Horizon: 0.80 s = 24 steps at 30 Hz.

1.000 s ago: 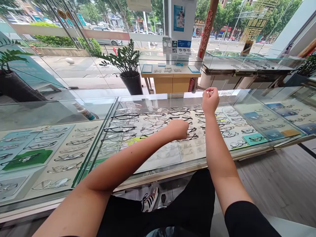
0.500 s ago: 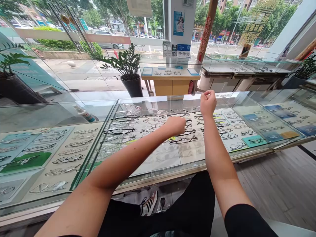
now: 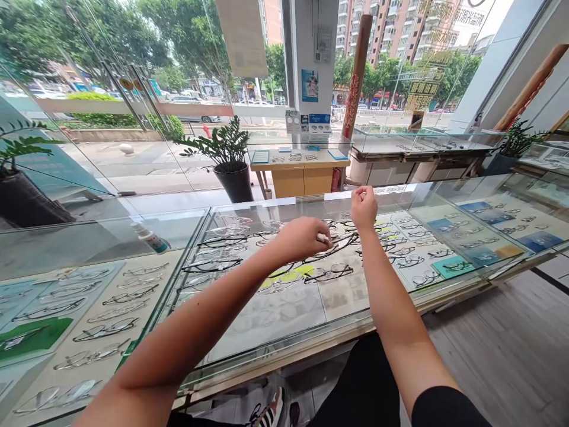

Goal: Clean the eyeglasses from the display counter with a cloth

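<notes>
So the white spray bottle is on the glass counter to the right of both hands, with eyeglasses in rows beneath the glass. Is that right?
Not quite: the head view shows the white spray bottle on the glass counter to the left of both the left hand and the right hand. The eyeglasses in rows beneath the glass are as you say.

A long glass-topped display counter (image 3: 320, 345) stretches below the left fingers (image 3: 323, 228) and right fingers (image 3: 368, 193), extending well past both. Under its glass, rows of eyeglasses (image 3: 222, 241) lie on pale panels to either side of the fingers. A yellow patch (image 3: 296, 273) shows just nearer the wearer than the left fingers; a teal card (image 3: 454, 267) lies right of the right fingers. Well left of the left fingers, a white spray bottle (image 3: 151, 239) sits on top.
</notes>
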### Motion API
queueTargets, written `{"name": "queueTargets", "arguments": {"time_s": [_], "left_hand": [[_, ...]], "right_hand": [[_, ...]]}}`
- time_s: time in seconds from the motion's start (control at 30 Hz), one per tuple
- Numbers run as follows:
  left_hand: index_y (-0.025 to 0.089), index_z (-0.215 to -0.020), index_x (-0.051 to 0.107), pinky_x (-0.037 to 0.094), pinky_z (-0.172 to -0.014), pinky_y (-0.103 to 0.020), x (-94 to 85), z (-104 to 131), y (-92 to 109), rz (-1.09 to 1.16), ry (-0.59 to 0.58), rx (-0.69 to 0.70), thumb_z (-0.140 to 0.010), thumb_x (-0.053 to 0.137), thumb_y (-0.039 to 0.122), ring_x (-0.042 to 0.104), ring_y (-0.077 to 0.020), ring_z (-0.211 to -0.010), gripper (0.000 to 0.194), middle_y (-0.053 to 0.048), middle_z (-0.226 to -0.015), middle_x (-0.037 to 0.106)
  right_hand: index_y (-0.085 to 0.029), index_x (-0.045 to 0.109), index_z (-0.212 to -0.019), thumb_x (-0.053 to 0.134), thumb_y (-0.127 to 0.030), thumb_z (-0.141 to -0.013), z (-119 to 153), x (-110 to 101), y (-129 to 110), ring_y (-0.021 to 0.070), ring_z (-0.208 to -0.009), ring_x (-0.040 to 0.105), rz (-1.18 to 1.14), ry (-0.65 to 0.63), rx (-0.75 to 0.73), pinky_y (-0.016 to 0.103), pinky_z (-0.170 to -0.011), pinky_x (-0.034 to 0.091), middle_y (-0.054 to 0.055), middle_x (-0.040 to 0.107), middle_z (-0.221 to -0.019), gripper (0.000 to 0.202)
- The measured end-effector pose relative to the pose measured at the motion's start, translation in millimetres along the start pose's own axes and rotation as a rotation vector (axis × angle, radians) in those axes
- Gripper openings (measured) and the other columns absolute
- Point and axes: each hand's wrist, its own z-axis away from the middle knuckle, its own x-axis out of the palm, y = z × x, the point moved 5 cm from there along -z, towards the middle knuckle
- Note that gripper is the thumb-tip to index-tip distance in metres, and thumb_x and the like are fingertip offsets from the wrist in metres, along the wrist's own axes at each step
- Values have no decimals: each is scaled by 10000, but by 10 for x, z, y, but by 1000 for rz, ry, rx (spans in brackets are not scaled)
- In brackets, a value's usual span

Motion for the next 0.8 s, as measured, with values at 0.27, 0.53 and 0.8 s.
{"name": "queueTargets", "arguments": {"time_s": [0.27,0.53,0.8], "left_hand": [[191,-846,786,508,-581,-239,-750,774,-268,437,278,73,-906,798,500,624,-138,-680,315,-57,-884,739],[174,-817,741,382,-454,-194,-1224,1216,-489,712,478,73,-864,875,442,488,-77,-527,304,-7,-687,623],[183,-776,683,323,-400,-166,-1637,1601,-615,776,651,113,-840,904,412,449,-56,-478,324,24,-618,581]], "right_hand": [[-288,441,-859,509,-343,-993,123,148,-93,193,-623,447,-7,-40,-55,318,-674,321,-67,470,-612,160],[-271,519,-836,582,-326,-886,341,163,-284,150,-524,340,-41,-81,-161,298,-621,322,-119,337,-543,97],[-248,596,-883,708,-352,-988,849,465,-2029,111,-568,364,-478,-270,-466,267,-556,315,-88,435,-658,185]]}}
